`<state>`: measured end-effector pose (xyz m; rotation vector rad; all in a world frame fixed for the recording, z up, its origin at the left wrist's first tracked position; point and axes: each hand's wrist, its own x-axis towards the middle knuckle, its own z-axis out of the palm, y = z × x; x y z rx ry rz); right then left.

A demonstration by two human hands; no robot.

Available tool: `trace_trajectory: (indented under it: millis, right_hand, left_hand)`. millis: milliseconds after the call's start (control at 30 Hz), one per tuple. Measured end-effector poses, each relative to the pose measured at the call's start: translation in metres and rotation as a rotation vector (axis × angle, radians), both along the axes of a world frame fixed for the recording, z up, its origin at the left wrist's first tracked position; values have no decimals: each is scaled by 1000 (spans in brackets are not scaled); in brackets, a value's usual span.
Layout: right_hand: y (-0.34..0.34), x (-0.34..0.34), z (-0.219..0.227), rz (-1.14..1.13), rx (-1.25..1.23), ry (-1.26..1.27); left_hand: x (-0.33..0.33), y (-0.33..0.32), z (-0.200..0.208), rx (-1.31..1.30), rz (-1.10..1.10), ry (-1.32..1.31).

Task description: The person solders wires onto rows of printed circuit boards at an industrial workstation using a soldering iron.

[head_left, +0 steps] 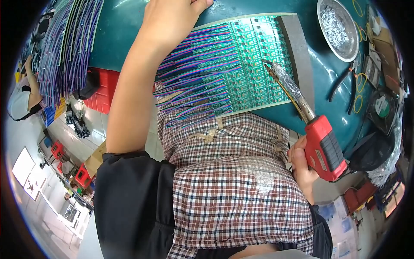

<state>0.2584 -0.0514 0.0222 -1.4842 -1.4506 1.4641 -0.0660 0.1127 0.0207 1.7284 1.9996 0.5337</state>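
My right hand [302, 162] is wrapped round the red and black handle of a soldering gun [320, 144]. Its metal barrel slants up and left, with the tip over a green panel of circuit boards [258, 69]. Rows of red, blue and black wires [202, 64] run off the panel's left side toward my lap. A grey bar [299, 60] lies along its right edge. My left arm reaches across the wires, and my left hand [170, 19] is at the top edge, partly cut off. Its visible fingertip has a small blue bit at it; what it pinches I cannot make out.
On the green table [116, 34], a metal bowl [338, 30] of silvery scraps stands at the far right, with black-handled pliers [343, 86] below it. A small fan [381, 105] sits at the right edge. More wired boards [71, 47] hang at left, near another person [26, 97].
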Motion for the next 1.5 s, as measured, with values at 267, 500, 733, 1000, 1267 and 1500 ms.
trace_trajectory:
  millis: [267,500,733,1000,1267,1500]
  right_hand:
    - [2,-1,0,-57,-42,-15]
    - [1,4,1,-55,-16,-10]
    - [1,8,4,106,45,-109]
    - [-4,9,5,151,-2,-166]
    - [0,4,2,179,18,-171]
    - [5,-1,3,148,-40,-107]
  left_hand:
    - [11,-15,2,144,29,141]
    - [20,-63,17,190,-106,-52]
    - [46,-95,-6,21,-85,-67]
    - [50,-95,-19,71,-48,-89]
    - [51,-93,-18,41,-54,-16]
    - [52,-92,-18,58,-61,-3]
